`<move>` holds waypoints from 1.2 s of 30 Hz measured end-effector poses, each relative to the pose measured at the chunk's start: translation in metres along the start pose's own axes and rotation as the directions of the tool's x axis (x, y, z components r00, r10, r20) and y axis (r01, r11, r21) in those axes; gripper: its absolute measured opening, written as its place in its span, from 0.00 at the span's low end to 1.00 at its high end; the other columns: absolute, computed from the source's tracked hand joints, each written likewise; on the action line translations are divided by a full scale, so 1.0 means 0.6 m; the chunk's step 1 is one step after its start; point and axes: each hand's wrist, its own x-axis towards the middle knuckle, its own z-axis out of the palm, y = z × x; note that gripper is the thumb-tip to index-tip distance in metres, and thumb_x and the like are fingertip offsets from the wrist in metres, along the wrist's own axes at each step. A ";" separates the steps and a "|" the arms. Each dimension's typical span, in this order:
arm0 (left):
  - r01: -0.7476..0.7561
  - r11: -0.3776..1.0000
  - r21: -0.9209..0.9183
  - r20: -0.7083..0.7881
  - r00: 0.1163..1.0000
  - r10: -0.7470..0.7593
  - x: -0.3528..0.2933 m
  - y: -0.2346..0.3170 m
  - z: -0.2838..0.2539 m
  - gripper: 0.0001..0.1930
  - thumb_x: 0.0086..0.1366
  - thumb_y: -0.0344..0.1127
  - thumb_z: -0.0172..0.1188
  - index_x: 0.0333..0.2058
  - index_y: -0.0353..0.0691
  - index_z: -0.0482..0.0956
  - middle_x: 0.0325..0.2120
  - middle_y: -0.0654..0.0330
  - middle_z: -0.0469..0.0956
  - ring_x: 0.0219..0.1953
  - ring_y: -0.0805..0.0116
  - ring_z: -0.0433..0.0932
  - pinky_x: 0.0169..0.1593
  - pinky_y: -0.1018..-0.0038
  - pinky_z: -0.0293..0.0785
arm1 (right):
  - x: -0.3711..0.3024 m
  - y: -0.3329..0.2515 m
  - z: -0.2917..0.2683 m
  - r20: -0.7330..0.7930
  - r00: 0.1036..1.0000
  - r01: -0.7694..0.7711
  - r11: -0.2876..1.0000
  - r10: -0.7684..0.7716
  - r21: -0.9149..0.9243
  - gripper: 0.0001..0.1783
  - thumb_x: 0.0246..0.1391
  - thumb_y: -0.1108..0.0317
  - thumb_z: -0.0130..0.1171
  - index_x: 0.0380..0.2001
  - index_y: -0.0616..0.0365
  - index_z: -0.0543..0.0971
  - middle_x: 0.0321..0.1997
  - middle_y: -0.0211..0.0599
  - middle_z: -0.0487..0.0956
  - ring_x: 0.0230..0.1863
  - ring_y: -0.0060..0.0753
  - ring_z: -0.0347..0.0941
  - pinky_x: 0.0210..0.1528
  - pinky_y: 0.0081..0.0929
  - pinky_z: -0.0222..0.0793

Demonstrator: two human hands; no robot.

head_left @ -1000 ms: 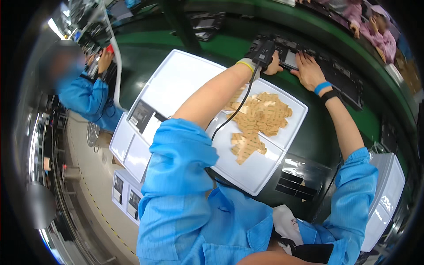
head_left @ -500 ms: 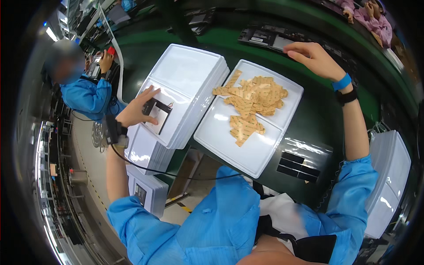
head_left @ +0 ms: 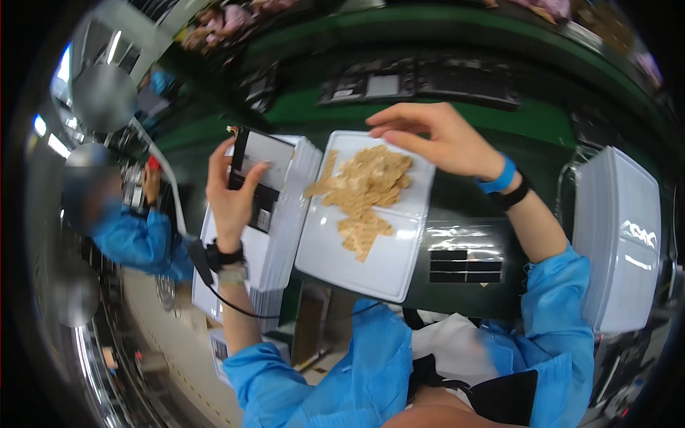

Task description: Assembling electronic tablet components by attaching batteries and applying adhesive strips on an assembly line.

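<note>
left hand [head_left: 232,200] gripping a flat dark panel [head_left: 258,165], right hand [head_left: 435,139] loose over the tray

panel sits tilted above the stack of white trays [head_left: 285,235]. right fingers hang uncurled at the far edge of the white tray [head_left: 378,264], just over the tan pieces [head_left: 367,189], maybe touching, hard to tell.

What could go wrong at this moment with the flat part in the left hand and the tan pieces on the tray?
1. The left hand pinches the flat dark panel by its edge above the stack of white trays; it might slip and drop.
2. The right hand hovers over the loose tan pieces on the white tray; a careless reach may scatter them.
</note>
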 end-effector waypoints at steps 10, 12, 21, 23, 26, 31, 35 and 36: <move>0.150 0.796 -0.587 0.022 0.985 -0.169 0.028 0.036 0.300 0.25 0.62 0.27 0.72 0.53 0.27 0.70 0.44 0.50 0.82 0.44 0.71 0.82 0.48 0.78 0.78 | 0.011 0.013 -0.006 -0.353 0.909 -0.046 0.894 0.223 0.446 0.12 0.59 0.79 0.62 0.46 0.70 0.80 0.41 0.43 0.85 0.43 0.29 0.84 0.50 0.24 0.81; 0.191 0.771 -0.607 0.040 0.977 -0.211 0.018 0.023 0.315 0.25 0.62 0.27 0.72 0.53 0.27 0.70 0.43 0.51 0.82 0.44 0.71 0.81 0.48 0.78 0.78 | 0.011 0.025 -0.006 -0.339 0.906 -0.079 0.889 0.253 0.452 0.13 0.59 0.78 0.62 0.47 0.70 0.80 0.41 0.43 0.85 0.43 0.29 0.85 0.49 0.23 0.81; 0.277 0.644 -0.713 0.102 0.950 -0.296 -0.002 0.013 0.315 0.24 0.66 0.29 0.68 0.55 0.28 0.69 0.44 0.53 0.81 0.46 0.72 0.79 0.51 0.78 0.75 | 0.025 0.074 -0.005 -0.304 0.924 -0.110 0.924 0.232 0.367 0.13 0.61 0.79 0.59 0.48 0.70 0.79 0.42 0.43 0.85 0.41 0.26 0.83 0.49 0.23 0.80; 0.295 0.516 -0.804 0.146 0.939 -0.311 -0.003 0.014 0.316 0.23 0.68 0.30 0.67 0.56 0.28 0.68 0.44 0.55 0.81 0.46 0.73 0.79 0.52 0.79 0.74 | 0.026 0.090 -0.005 -0.374 0.888 -0.137 0.929 0.269 0.344 0.11 0.61 0.80 0.58 0.46 0.70 0.80 0.41 0.42 0.85 0.40 0.25 0.82 0.47 0.23 0.79; 0.260 0.561 -0.786 0.062 0.936 -0.346 0.001 0.019 0.320 0.23 0.72 0.34 0.63 0.57 0.28 0.66 0.45 0.56 0.80 0.46 0.74 0.78 0.50 0.80 0.73 | 0.016 0.096 0.009 -0.275 0.927 -0.198 0.955 0.256 0.223 0.11 0.59 0.80 0.57 0.45 0.70 0.81 0.41 0.40 0.85 0.40 0.26 0.82 0.48 0.24 0.79; 0.324 0.574 -0.752 0.080 0.909 -0.408 -0.001 0.015 0.323 0.27 0.70 0.33 0.64 0.61 0.29 0.62 0.48 0.53 0.79 0.49 0.72 0.76 0.53 0.78 0.72 | 0.012 0.044 0.055 -0.256 0.923 -0.195 0.923 0.287 0.332 0.11 0.59 0.79 0.62 0.46 0.70 0.81 0.41 0.40 0.85 0.42 0.26 0.83 0.52 0.23 0.79; 0.190 0.729 -0.657 0.161 0.981 -0.109 -0.009 0.020 0.318 0.42 0.62 0.34 0.71 0.68 0.34 0.53 0.58 0.47 0.72 0.56 0.63 0.74 0.60 0.69 0.70 | 0.010 0.056 0.052 -0.239 0.942 -0.147 0.932 0.233 0.331 0.11 0.60 0.79 0.62 0.46 0.70 0.81 0.42 0.41 0.85 0.43 0.26 0.83 0.50 0.23 0.80; 0.228 0.643 -0.731 0.218 0.971 -0.096 -0.013 0.020 0.320 0.43 0.62 0.36 0.71 0.68 0.34 0.53 0.58 0.46 0.71 0.57 0.62 0.74 0.62 0.68 0.70 | 0.008 0.056 0.052 -0.238 0.943 -0.147 0.931 0.235 0.335 0.11 0.60 0.79 0.62 0.46 0.70 0.81 0.42 0.41 0.85 0.43 0.26 0.83 0.50 0.23 0.80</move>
